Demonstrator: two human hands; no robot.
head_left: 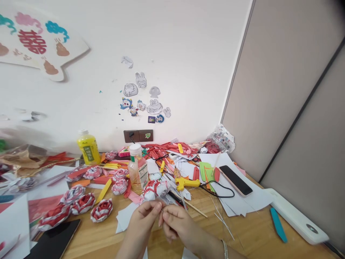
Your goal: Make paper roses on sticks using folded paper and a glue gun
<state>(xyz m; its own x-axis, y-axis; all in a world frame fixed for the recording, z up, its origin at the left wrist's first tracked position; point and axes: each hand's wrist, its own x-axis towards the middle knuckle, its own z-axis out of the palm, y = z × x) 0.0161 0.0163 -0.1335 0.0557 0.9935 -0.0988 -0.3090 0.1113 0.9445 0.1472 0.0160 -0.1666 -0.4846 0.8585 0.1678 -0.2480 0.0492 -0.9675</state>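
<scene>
Red-white paper rose (153, 190) just past my fingertips, ahead of both hands; can't tell if they touch it. Left hand (145, 217): thumb and index pinched together. Right hand (176, 221): thumb pressed on bent index, other fingers curled. Tips meet; whatever is between them is too small to make out. Clear bottle (138, 174), white cap, just behind rose, to its left. Yellow glue gun (188, 183) to its right, wooden stick (198, 209) nearer me. Left: more paper roses (101, 210), dark device (55, 238). Right: phone (235, 180) on white sheets (238, 204). Yellow bottle (89, 149) by wall (183, 54).
</scene>
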